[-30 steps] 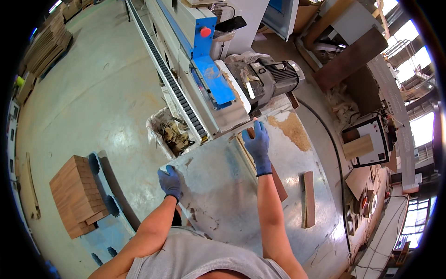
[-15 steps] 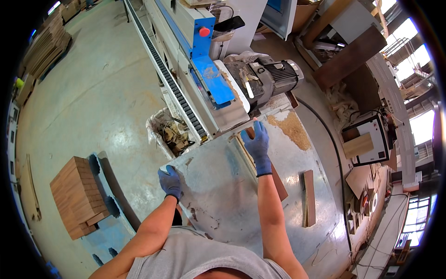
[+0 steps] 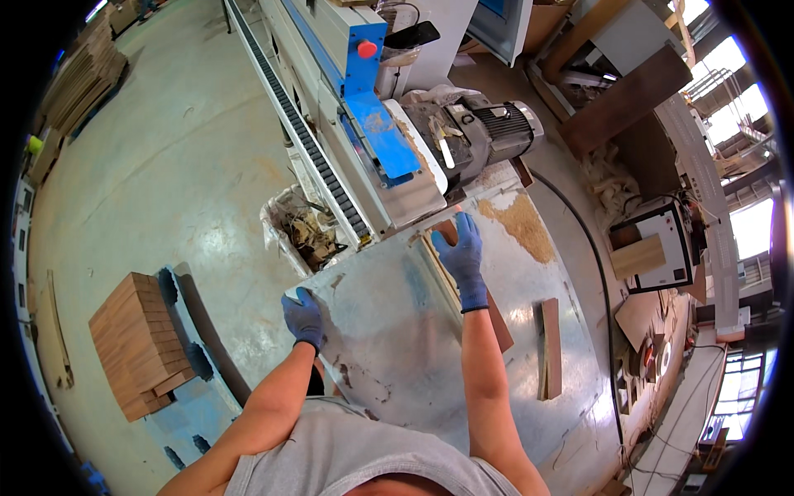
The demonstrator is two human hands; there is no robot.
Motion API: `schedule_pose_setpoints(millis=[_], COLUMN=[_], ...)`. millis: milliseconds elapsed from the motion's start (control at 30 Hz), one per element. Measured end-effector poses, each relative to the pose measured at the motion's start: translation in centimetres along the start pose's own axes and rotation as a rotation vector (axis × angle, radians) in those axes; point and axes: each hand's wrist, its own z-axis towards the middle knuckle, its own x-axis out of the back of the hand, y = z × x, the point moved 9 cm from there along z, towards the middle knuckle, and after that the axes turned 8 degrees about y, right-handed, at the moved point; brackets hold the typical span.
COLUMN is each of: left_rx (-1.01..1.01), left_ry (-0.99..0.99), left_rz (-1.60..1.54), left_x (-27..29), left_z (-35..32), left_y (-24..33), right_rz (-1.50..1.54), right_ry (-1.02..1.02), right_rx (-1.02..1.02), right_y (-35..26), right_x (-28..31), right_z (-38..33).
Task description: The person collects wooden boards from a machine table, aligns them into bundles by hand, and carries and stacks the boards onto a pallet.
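A blue glove covers my right hand (image 3: 463,260), which rests over a long brown wooden board (image 3: 499,322) on the sheet-metal table. Its fingers stretch forward and its thumb stands apart. Beside that board, a narrow strip with a pale edge (image 3: 444,277) runs partly under the hand. At the table's left edge is my left hand (image 3: 303,318), also gloved in blue, its fingers bent over the rim of the metal table (image 3: 380,331). The board's far end reaches the machine (image 3: 413,207); my right hand and forearm cover part of it.
Two narrow wood strips (image 3: 549,351) lie on the table's right side, near a sawdust heap (image 3: 525,227). A scrap bin (image 3: 306,231) stands below the roller conveyor (image 3: 289,107). Stacked wood blocks (image 3: 141,343) sit on a blue pallet (image 3: 194,413). A black cable (image 3: 600,273) runs along the right.
My right hand has shifted very slightly, staying over the board. The left hand keeps its place at the table edge. The whole view has moved a little.
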Motion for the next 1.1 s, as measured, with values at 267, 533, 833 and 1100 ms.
schedule_pose_setpoints(millis=[267,533,833,1100], left_rx=[0.037,0.063,0.069,0.042], left_ry=[-0.027,-0.047,-0.071,-0.016], left_rz=[0.014,0.029,0.018,0.031], left_x=[-0.2,-0.1,-0.2,0.2], left_z=[0.1,-0.1,-0.2,-0.2], left_y=[-0.4,-0.2,0.1,0.5], right_rz=[-0.044,-0.016,-0.046,-0.265], right_ry=[0.014,0.012,-0.011,0.032], right_rx=[0.075,0.059,0.085,-0.080], right_y=[-0.5,-0.8,-0.5,3.0], right_x=[0.7,0.0,-1.2,2.1], right_z=[-0.3,0.4,0.4,-1.3])
